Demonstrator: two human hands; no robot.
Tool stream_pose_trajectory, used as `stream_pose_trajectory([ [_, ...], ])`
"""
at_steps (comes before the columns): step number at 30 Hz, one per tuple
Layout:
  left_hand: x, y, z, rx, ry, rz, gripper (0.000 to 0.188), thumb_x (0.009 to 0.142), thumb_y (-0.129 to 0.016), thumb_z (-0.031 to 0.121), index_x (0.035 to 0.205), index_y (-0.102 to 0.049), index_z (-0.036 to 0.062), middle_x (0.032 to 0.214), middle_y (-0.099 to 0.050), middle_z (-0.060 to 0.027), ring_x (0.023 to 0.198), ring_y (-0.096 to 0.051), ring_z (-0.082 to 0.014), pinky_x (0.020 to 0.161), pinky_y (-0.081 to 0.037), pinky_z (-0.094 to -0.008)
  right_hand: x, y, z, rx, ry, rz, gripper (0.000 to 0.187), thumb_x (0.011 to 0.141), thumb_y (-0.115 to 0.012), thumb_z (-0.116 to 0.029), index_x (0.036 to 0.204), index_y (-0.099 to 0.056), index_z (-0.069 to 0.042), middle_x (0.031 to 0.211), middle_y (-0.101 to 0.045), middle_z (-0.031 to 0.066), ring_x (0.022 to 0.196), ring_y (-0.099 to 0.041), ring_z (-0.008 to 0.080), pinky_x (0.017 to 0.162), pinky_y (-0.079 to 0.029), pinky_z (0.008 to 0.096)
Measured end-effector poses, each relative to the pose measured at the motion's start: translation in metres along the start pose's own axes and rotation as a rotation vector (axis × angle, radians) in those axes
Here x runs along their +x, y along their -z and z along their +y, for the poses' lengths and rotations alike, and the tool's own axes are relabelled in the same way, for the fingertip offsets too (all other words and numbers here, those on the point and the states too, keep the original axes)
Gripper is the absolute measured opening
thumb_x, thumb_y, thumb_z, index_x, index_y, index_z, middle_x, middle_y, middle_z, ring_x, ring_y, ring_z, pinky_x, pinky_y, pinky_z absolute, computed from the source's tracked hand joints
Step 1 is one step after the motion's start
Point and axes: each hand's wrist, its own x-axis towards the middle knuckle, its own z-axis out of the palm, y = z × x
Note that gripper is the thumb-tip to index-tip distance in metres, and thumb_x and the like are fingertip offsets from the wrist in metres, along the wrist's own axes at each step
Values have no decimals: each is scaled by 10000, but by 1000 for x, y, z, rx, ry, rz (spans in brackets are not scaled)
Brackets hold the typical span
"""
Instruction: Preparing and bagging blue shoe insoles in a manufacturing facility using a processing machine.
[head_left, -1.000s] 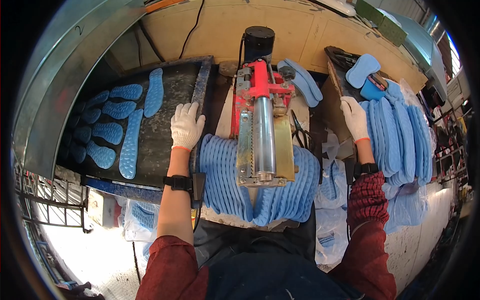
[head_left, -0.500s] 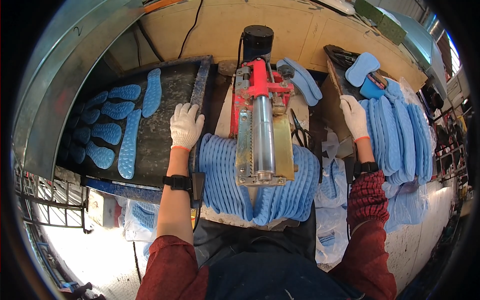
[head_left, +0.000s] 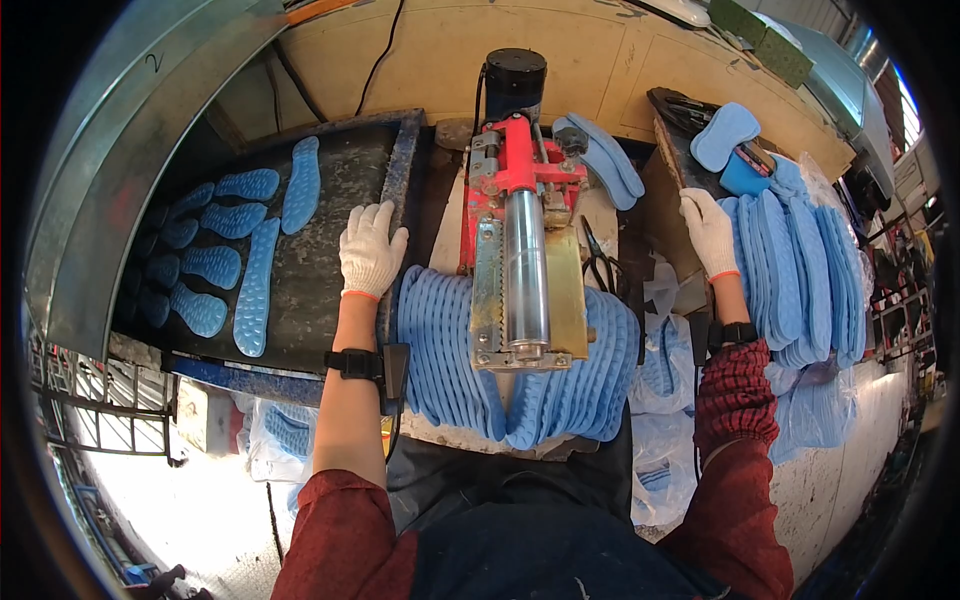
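My left hand [head_left: 370,250], in a white glove, hovers flat with fingers spread over the right edge of a dark conveyor belt [head_left: 330,200], holding nothing. Several blue ribbed insoles [head_left: 255,290] lie on that belt to its left. My right hand [head_left: 708,232], also gloved, rests on the left edge of a fanned row of blue insoles [head_left: 800,270] at the right; whether it grips one I cannot tell. Between my hands stands a red machine with a steel roller [head_left: 525,270], and a stack of blue insoles [head_left: 440,350] fans out beneath it.
A black motor [head_left: 515,72] tops the machine. Scissors [head_left: 598,262] lie right of the roller. A blue block [head_left: 742,178] with one insole on it sits at the back right. Clear bags of insoles [head_left: 665,370] hang at the bench front. A wire rack [head_left: 90,420] stands at lower left.
My left hand has shifted slightly up the belt edge. My right hand stays at the right-hand row of insoles.
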Motion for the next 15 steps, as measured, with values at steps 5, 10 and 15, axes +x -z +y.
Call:
stream_pose_trajectory([
  [5, 0, 1, 0, 34, -13, -35, 400, 844, -651, 273, 1181, -644, 57, 1254, -600, -161, 1231, -502, -376, 992, -424, -485, 0, 0, 0, -7, 2, 2, 210, 929, -585, -161, 1085, -637, -31, 1056, -668, 177, 988, -643, 354, 851, -506, 360],
  [10, 0, 2, 2, 16, -5, -22, 401, 846, -651, 273, 1181, -646, 53, 1258, -600, -162, 1238, -499, -377, 999, -420, -484, -1, 0, 0, -17, -15, 2, 209, 928, -586, -165, 1087, -635, -38, 1054, -669, 173, 989, -642, 351, 849, -506, 357],
  [15, 0, 2, 1, 43, -13, -42, 415, 845, -655, 267, 1194, -639, 44, 1268, -595, -166, 1243, -497, -377, 1003, -418, -483, 0, 0, 1, 6, 6, -3, 210, 930, -584, -168, 1086, -635, -37, 1051, -669, 173, 984, -643, 351, 847, -505, 355],
])
